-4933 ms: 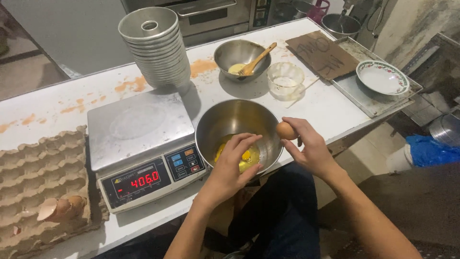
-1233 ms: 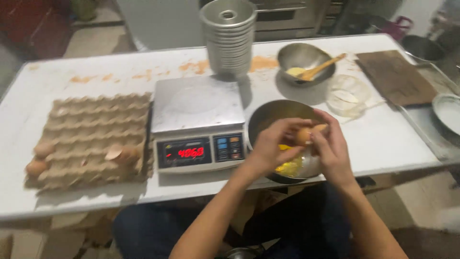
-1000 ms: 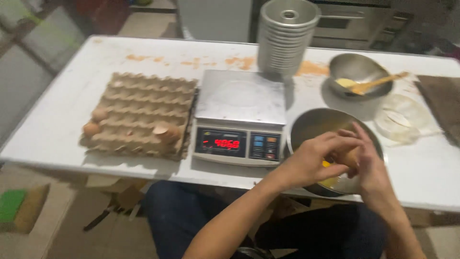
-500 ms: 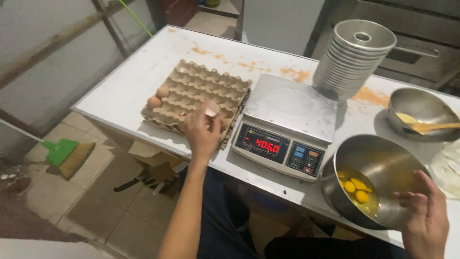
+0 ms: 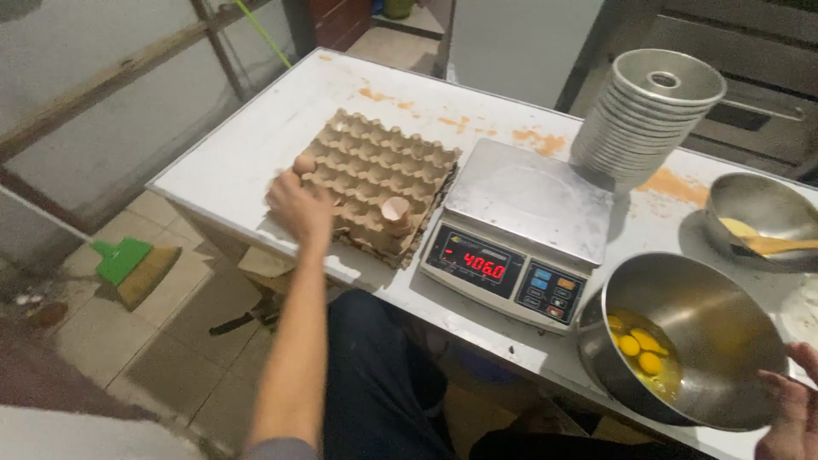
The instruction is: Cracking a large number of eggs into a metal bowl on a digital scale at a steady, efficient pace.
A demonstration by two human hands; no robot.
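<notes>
- Right hand (image 5: pixel 788 409) rests on the rim of the steel bowl (image 5: pixel 682 341) of egg yolks (image 5: pixel 637 345); grip partly cut off, so I cannot tell.
- Left hand (image 5: pixel 298 204) lies loosely curled on the cardboard egg tray (image 5: pixel 383 175), fingers at a whole egg (image 5: pixel 304 163), apparently closing around it.
- An empty eggshell (image 5: pixel 395 209) sits in the tray's near edge.

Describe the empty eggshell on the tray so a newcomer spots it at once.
On the white table, left of the scale, lies a brown cardboard egg tray. The eggshell sits in a cup near the tray's front edge, on the side towards the scale. Unlike the whole egg by the left hand, it is cracked open and hollow.
</notes>
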